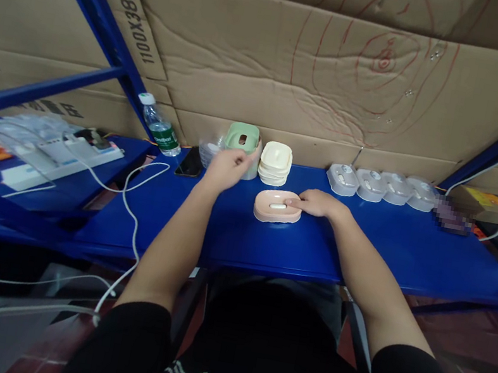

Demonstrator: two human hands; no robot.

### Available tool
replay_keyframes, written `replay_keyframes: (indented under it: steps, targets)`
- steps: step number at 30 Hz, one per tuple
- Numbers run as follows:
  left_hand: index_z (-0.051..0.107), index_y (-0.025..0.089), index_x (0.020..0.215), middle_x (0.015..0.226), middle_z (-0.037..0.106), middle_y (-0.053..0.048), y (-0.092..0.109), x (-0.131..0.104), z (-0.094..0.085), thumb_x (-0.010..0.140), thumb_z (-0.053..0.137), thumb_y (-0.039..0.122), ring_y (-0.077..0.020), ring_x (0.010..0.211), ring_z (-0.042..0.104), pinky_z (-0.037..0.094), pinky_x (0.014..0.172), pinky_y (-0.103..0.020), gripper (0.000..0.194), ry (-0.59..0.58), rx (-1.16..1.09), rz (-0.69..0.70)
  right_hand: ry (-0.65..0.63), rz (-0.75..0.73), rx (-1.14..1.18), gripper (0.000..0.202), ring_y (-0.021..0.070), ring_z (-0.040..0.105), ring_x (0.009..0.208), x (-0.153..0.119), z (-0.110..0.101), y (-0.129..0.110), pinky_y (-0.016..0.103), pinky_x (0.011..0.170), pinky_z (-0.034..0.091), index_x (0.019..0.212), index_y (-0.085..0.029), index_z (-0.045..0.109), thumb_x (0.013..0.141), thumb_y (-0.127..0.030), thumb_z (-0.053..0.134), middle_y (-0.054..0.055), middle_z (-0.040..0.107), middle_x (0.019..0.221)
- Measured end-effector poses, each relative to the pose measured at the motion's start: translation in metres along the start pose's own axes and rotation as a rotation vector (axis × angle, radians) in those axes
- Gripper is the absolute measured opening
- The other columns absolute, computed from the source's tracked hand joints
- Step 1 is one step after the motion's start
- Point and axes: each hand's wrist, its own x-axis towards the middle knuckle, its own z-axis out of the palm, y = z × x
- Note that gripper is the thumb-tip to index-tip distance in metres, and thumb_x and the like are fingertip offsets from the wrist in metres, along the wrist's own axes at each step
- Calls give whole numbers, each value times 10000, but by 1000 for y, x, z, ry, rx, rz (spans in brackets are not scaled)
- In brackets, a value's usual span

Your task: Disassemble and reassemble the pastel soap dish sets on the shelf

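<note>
A pink oval dish (269, 205) with a small white piece (277, 206) in it stands on the blue table (240, 236). My right hand (316, 203) holds the dish's right end, thumb inside the rim. My left hand (229, 167) is at the front of a green square container (238, 136) with a dark opening, its fingers drawn together; what they hold, if anything, cannot be made out. Just right of that container is a stack of cream square pieces (275, 165). Clear plastic pieces (209, 152) lie behind my left hand.
Several clear-lidded boxes (343, 179) line the back right. At the left are a water bottle (162, 131), a dark phone (190, 162), white cables (135, 224) and a power strip (65, 160). Cardboard (234, 49) backs the table between blue frame bars (93, 4).
</note>
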Motion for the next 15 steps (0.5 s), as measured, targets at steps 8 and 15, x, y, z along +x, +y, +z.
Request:
replay_keyframes:
  steps: [8,15]
  targets:
    - [710,201,1134,1423,573,-185,-44,10,-17,884,658,341,-379,1378,482,361,1165,-515,292,478,325,-167,15,-5,32,792,298,725,940,2,2,1,310,651,417,942,-202,793,904,-886,395,141,794,1042]
    - [650,204,1295,1562,495,-213,-66,14,-6,837,652,283,-417,1476,417,333,1198,-593,466,295,286,-359,25,-15,20,761,280,721,930,3,3,2,302,630,405,943,-209,779,923,-863,392,129,794,1040]
